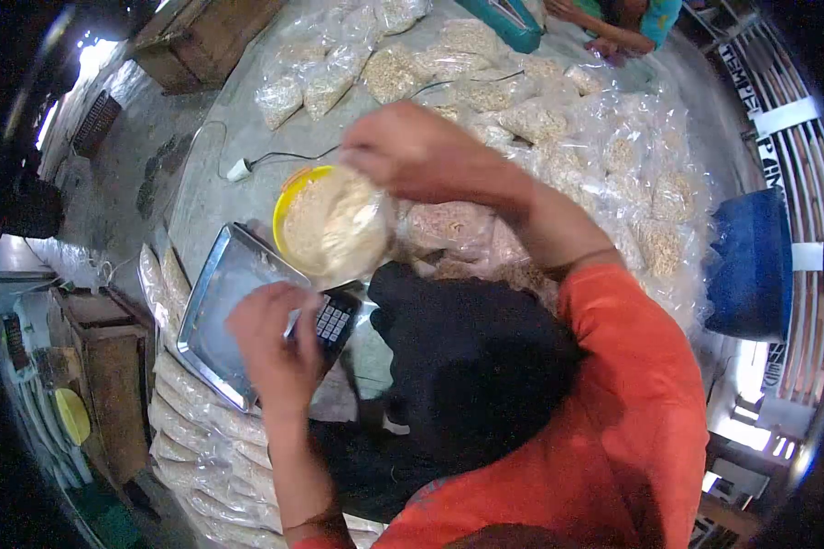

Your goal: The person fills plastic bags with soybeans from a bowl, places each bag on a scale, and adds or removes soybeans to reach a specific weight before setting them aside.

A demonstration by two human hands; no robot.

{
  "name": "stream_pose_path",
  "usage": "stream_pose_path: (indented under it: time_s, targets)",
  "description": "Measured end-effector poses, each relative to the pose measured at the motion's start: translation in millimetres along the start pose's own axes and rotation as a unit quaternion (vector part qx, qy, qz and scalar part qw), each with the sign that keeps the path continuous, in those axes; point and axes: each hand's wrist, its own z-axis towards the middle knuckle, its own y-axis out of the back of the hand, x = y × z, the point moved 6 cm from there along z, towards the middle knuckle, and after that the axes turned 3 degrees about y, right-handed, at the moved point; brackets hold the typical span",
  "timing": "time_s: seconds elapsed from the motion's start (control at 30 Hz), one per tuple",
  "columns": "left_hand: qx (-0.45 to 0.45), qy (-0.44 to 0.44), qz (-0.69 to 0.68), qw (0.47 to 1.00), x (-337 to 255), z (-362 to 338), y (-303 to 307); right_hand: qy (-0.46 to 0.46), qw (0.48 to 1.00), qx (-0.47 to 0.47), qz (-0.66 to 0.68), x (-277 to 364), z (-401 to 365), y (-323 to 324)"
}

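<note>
A clear plastic bag (362,229) with pale contents hangs, blurred, over the right part of a yellow-rimmed tub (284,206). My right hand (398,151) is closed at the top of this bag. The tub holds light, grainy material. Below and left of it, a scale with a shiny metal tray (206,311) has a dark keypad (332,320). My left hand (275,339) is over the tray's right edge beside the keypad, slightly blurred, with thumb and fingers apart and nothing seen in it.
Many filled clear bags (531,119) cover the floor ahead and right; more (188,425) lie at lower left. A white plug (239,169) on a black cord lies beyond the tub. Wooden boxes (197,46), a blue bin (751,265) and another person's arm (613,32) are further out.
</note>
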Motion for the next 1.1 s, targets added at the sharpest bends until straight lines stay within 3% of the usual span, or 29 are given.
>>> stream_pose_path:
  time_s: [0.1,0.2,0.23,0.3,0.37,0.47,0.53,0.63,0.7,0.77,0.8,0.83,0.87,0.97,1.0,1.03,1.07,1.1]
  targets:
    - [0.045,-0.005,-0.06,0.997,-20.8,-4.4,-33.2,-0.062,0.994,-0.047,-0.074,-12.7,-46.0,59.2]
    - [0.107,-0.025,-0.168,0.98,-29.8,-31.8,-63.2,-0.158,0.964,-0.155,-0.15,-46.6,-81.1,112.0]
    - [0.134,0.001,-0.19,0.973,-30.8,-43.3,-68.8,-0.163,0.946,-0.197,-0.198,-70.1,-89.8,133.8]
    - [0.163,0.023,-0.211,0.963,-33.3,-64.1,-71.4,-0.336,0.912,-0.154,-0.18,-142.8,-104.0,180.6]
    - [0.28,0.125,-0.22,0.926,-24.2,-89.3,-86.4,-0.386,0.891,-0.173,-0.164,-199.8,-116.3,220.6]
    - [0.34,0.116,-0.203,0.911,-20.4,-106.8,-91.9,-0.412,0.874,-0.168,-0.197,-308.4,-139.0,270.9]
    - [0.348,0.115,-0.199,0.909,-13.9,-113.0,-97.2,-0.323,0.89,-0.214,-0.24,-385.1,-161.0,295.9]
    - [0.347,0.117,-0.179,0.913,-10.7,-110.3,-99.3,-0.354,0.85,-0.241,-0.307,-393.7,-185.3,294.0]
    - [0.336,0.129,-0.161,0.919,-7.4,-105.6,-100.6,-0.27,0.803,-0.265,-0.461,-458.9,-232.2,290.6]
    - [0.304,0.123,-0.155,0.932,-4.5,-100.5,-97.8,-0.394,0.786,-0.162,-0.449,-493.2,-278.4,270.4]
    - [0.293,0.144,-0.145,0.934,2.9,-101.9,-99.6,-0.429,0.745,-0.137,-0.492,-518.4,-299.0,257.8]
    - [0.306,0.145,-0.154,0.928,7.7,-104.5,-107.1,-0.377,0.729,0.052,-0.569,-563.9,-321.7,240.1]
    - [0.324,0.141,-0.165,0.921,9.8,-105.6,-111.8,-0.453,0.734,-0.136,-0.487,-559.2,-332.3,231.0]
    - [0.346,0.168,-0.169,0.908,10.0,-102.0,-109.2,-0.505,0.743,-0.163,-0.407,-485.7,-217.7,192.7]
    - [0.364,0.183,-0.17,0.897,9.9,-101.1,-111.5,-0.377,0.775,-0.224,-0.455,-472.2,-162.5,172.7]
    - [0.387,0.205,-0.182,0.881,10.9,-96.9,-113.0,-0.13,0.861,-0.274,-0.407,-466.9,-52.7,101.3]
    - [0.386,0.21,-0.18,0.88,14.7,-99.0,-117.2,-0.182,0.929,-0.167,-0.274,-391.0,5.9,56.4]
    - [0.43,0.195,-0.176,0.864,18.3,-108.1,-127.9,-0.091,0.979,-0.165,-0.074,-387.1,59.4,10.1]
